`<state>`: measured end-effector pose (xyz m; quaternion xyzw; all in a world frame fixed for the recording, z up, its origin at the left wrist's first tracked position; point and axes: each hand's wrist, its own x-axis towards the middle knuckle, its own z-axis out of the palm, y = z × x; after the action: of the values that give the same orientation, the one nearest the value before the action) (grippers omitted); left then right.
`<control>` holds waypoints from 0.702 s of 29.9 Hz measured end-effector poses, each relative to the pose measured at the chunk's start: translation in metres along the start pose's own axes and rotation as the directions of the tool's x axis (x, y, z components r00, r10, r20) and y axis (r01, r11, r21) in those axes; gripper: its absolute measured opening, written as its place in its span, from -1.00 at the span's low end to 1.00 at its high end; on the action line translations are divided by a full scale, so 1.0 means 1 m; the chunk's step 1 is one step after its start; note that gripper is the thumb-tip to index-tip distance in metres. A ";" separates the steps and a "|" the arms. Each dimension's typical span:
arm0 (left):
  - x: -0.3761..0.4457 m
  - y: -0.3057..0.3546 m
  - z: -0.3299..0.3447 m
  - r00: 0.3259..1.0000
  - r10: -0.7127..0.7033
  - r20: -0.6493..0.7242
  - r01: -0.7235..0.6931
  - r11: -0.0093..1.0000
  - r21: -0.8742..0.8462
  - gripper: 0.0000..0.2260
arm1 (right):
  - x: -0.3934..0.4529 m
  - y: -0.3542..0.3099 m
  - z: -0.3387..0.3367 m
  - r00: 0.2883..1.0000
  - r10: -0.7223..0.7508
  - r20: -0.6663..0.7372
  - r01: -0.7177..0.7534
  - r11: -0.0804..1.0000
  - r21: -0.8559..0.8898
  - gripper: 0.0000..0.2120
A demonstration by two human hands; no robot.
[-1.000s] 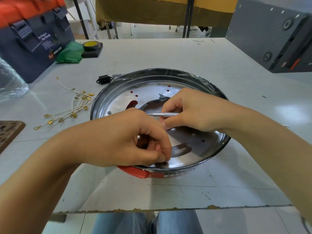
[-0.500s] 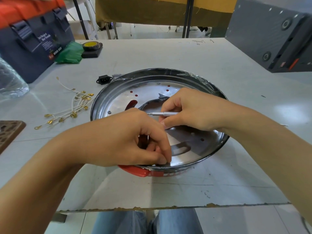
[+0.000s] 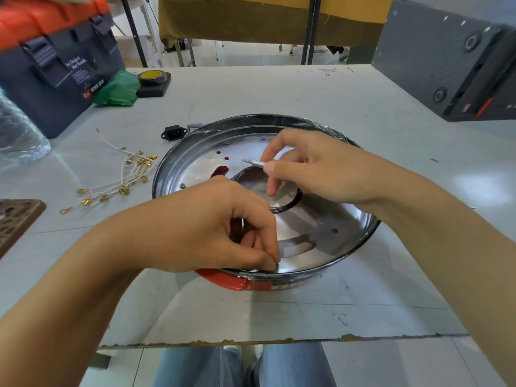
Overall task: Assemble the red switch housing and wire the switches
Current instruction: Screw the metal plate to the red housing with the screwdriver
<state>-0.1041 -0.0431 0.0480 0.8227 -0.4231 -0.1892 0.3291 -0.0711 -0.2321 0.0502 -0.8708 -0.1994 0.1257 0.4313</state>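
Note:
A round shiny metal pan (image 3: 343, 247) with a red housing (image 3: 237, 283) at its near rim lies upturned on the table. My left hand (image 3: 212, 233) has its fingers curled at the near rim, pinching something small that I cannot make out. Above the pan's dark centre opening (image 3: 279, 191), my right hand (image 3: 312, 166) holds a thin silver screwdriver (image 3: 255, 162) whose tip points left.
White wires with brass terminals (image 3: 122, 177) lie left of the pan, a black power socket (image 3: 173, 132) behind them. A blue and orange toolbox (image 3: 55, 65), a green bag (image 3: 118, 89) and yellow tape (image 3: 152, 76) sit far left. A grey case (image 3: 452, 60) stands far right.
My right hand has lifted and moved back from the left hand, raising the screwdriver away from the near rim. The left hand stays at the near rim.

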 end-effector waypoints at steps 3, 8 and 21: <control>0.000 0.000 0.000 1.000 -0.015 0.001 0.015 1.000 -0.012 -0.99 | -0.002 -0.003 -0.002 0.998 -0.051 -0.020 0.053 0.992 0.115 -0.90; 0.001 0.000 0.000 1.000 -0.011 0.011 0.011 1.000 0.000 -0.95 | -0.006 -0.004 -0.008 0.979 -0.186 -0.083 0.203 0.902 0.380 -0.81; -0.001 0.005 -0.002 0.998 -0.062 0.001 0.062 0.998 -0.021 -0.90 | -0.020 0.003 -0.009 0.932 -0.356 -0.070 0.319 0.710 0.628 -0.87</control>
<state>-0.1064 -0.0435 0.0529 0.8319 -0.3955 -0.2039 0.3317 -0.0845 -0.2491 0.0544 -0.6207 -0.3134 0.1286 0.7071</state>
